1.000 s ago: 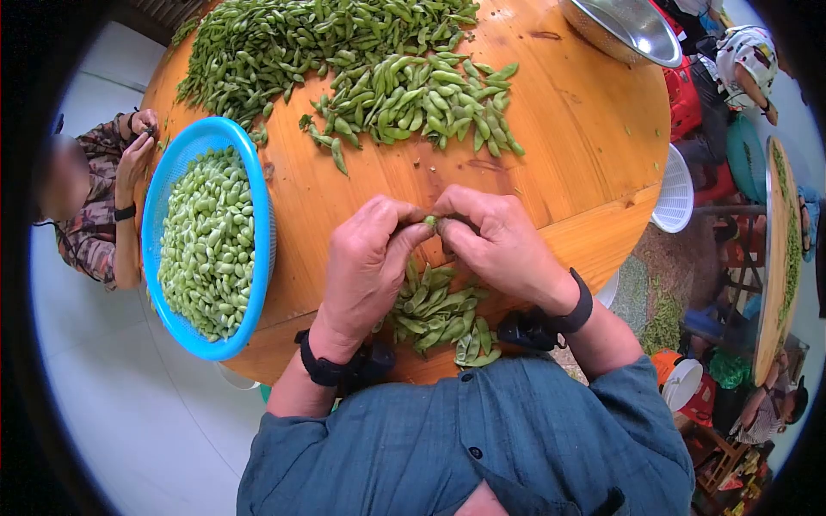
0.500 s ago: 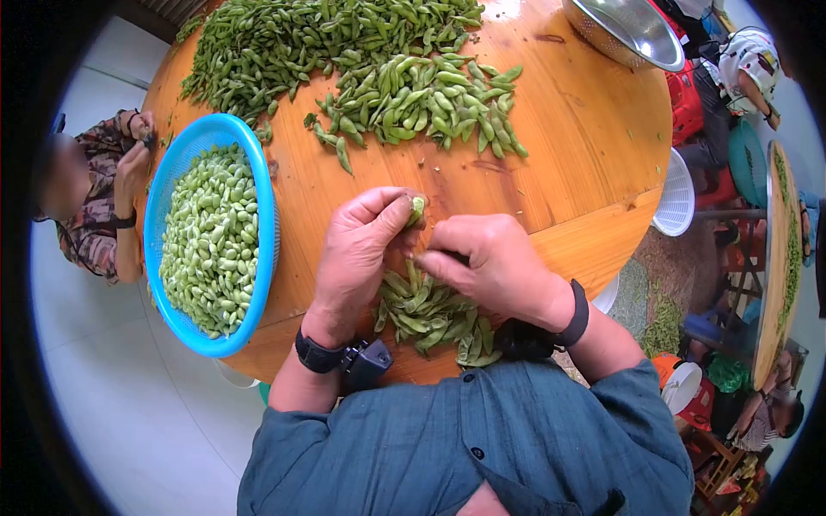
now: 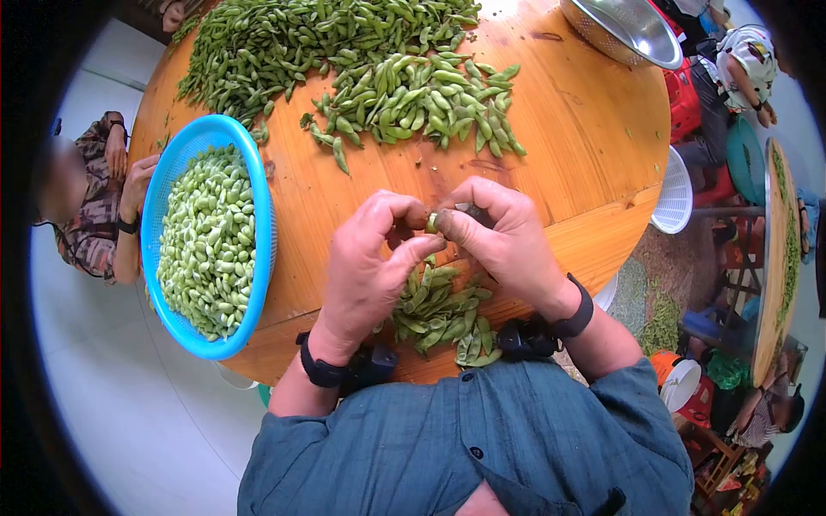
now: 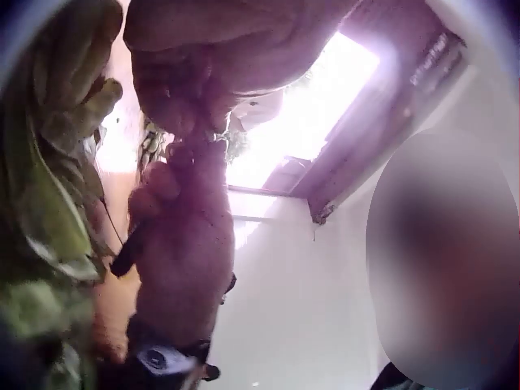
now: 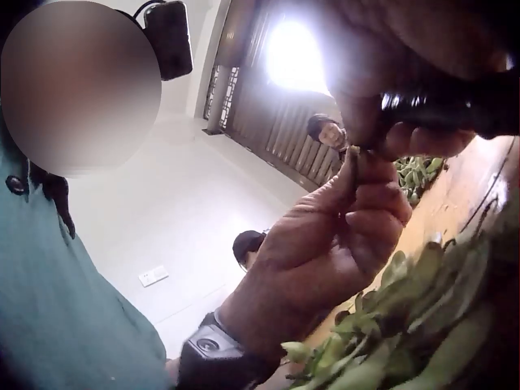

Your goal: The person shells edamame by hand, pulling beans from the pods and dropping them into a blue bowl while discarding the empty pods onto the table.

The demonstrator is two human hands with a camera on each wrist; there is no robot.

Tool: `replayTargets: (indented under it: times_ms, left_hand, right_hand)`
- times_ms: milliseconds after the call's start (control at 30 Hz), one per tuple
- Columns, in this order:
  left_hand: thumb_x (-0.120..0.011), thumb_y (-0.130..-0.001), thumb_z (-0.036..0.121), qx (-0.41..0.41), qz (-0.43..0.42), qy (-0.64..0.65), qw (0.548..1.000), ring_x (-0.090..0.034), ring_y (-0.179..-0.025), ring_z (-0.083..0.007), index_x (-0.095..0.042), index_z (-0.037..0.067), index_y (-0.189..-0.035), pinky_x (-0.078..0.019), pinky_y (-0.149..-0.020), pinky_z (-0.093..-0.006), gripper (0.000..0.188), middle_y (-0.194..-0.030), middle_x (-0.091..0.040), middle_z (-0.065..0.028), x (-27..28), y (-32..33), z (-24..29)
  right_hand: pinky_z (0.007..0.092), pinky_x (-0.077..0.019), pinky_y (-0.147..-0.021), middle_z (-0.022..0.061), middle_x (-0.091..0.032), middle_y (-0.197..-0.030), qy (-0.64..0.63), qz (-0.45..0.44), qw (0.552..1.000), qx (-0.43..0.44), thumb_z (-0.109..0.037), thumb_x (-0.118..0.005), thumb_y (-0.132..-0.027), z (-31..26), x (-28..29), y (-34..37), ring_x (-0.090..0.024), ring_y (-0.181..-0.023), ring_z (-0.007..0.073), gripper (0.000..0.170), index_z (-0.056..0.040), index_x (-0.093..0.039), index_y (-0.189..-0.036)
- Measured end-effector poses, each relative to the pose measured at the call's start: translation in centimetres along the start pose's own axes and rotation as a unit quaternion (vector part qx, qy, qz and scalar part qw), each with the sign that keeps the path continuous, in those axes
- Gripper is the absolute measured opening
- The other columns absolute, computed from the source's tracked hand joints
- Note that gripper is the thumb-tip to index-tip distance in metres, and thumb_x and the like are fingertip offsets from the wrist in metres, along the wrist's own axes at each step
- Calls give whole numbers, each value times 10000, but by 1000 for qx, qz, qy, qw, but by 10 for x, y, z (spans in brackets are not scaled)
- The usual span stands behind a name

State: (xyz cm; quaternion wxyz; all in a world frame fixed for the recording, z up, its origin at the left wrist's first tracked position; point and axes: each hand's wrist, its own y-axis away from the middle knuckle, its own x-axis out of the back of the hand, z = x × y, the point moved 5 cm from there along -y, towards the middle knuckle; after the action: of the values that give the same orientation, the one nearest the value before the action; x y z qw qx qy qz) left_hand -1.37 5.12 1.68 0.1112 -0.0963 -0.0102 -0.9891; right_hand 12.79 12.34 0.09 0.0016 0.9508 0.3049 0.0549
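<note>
In the head view, my left hand (image 3: pixel 366 262) and my right hand (image 3: pixel 508 245) meet over the wooden table, pinching a small green pod (image 3: pixel 431 224) between their fingertips. The right wrist view shows the left hand (image 5: pixel 325 236) with thumb and finger together at the pod's tip, and dark right fingers beside it. Below the hands lies a small heap of flattened pods (image 3: pixel 439 314). To the left, a blue basket (image 3: pixel 261 215) holds shelled green beans (image 3: pixel 206 241). A large pile of plump pods (image 3: pixel 422 99) covers the far part of the table.
A metal colander (image 3: pixel 624 30) stands at the table's far right edge. A white basket (image 3: pixel 674 193) is beyond the right edge. Another person (image 3: pixel 95 198) in patterned clothes sits at the left, a hand near the blue basket. A second table (image 3: pixel 779 258) is at the far right.
The hands moved apart, the left one holding up a pod, then came together again at a pod. The person at the left has lowered one hand and moved the other nearer the blue basket.
</note>
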Motion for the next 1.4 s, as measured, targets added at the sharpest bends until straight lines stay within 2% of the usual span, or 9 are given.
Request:
replayTargets:
  times_ms: [33, 233, 267, 333, 467, 667, 933, 1200, 1400]
  left_hand:
    - [-718, -836, 8, -97, -7, -146, 984, -634, -733, -176, -595, -6, -938, -509, -637, -302, 161, -847, -641, -73, -2, 1, 10]
    - [-703, -825, -18, -222, 54, -218, 949, -635, -732, -219, -611, -12, -958, -504, -642, -319, 163, -850, -645, -124, -12, 4, 17]
    - [-703, -825, -18, -222, 54, -218, 949, -635, -732, -219, -611, -12, -958, -504, -642, -319, 163, -850, -645, -124, -12, 4, 16]
    - [-671, -868, -8, -67, 35, -85, 993, -633, -713, -175, -633, -31, -998, -513, -625, -295, 137, -870, -668, -95, -9, 2, -1]
    - [-635, -910, 5, 94, 22, 122, 988, -628, -703, -116, -655, -34, -1048, -518, -610, -248, 144, -882, -682, -59, -13, 5, -13]
    - [-653, -900, 3, 41, 44, 57, 997, -619, -687, -92, -676, -10, -1026, -509, -590, -231, 129, -846, -676, -43, -7, 0, -4]
    - [-715, -819, -45, -201, 26, -189, 961, -644, -732, -157, -653, -15, -983, -524, -646, -268, 178, -841, -650, -89, -5, 2, 12]
    - [-737, -784, -46, -235, 34, -232, 943, -661, -743, -246, -649, -9, -964, -530, -659, -309, 204, -840, -662, -130, -10, 6, 21]
    - [-736, -775, -40, -249, 45, -234, 939, -654, -732, -288, -636, -10, -958, -527, -639, -345, 210, -821, -646, -139, -9, 5, 24]
  right_hand:
    - [258, -453, -588, 17, -611, -712, 2, 1, 1000, 11, -120, -686, -896, -2, 0, 0, -536, -667, 66, 109, -15, -666, -879]
    - [244, -426, -550, -15, -583, -689, -47, 6, 999, -17, -122, -653, -922, 4, 0, 0, -510, -642, 44, 138, -8, -647, -845]
    - [241, -422, -541, -23, -575, -682, -69, 3, 997, -39, -126, -648, -928, 5, 0, 1, -508, -634, 41, 148, -6, -644, -841]
    - [236, -420, -534, -25, -571, -678, -86, 5, 995, -49, -129, -646, -931, 7, -1, 1, -509, -630, 36, 150, -7, -642, -845]
    - [223, -418, -526, -27, -570, -678, -123, 4, 988, -94, -130, -643, -937, 10, -5, 4, -513, -629, 25, 142, -8, -639, -864]
    - [214, -424, -530, -35, -577, -689, -145, 16, 987, -74, -122, -659, -921, 11, -1, 3, -518, -627, 24, 123, -2, -655, -897]
    - [216, -434, -549, -28, -596, -707, -76, -9, 994, -83, -120, -668, -900, -1, 1, 1, -530, -640, 33, 130, 6, -681, -931]
    - [225, -444, -561, -21, -603, -709, -34, -17, 996, -77, -107, -649, -878, 1, 2, 1, -536, -643, 39, 125, 7, -687, -910]
    - [218, -443, -560, -27, -604, -713, -118, -24, 988, -95, -97, -634, -890, 4, 0, 2, -530, -646, 32, 125, 8, -691, -923]
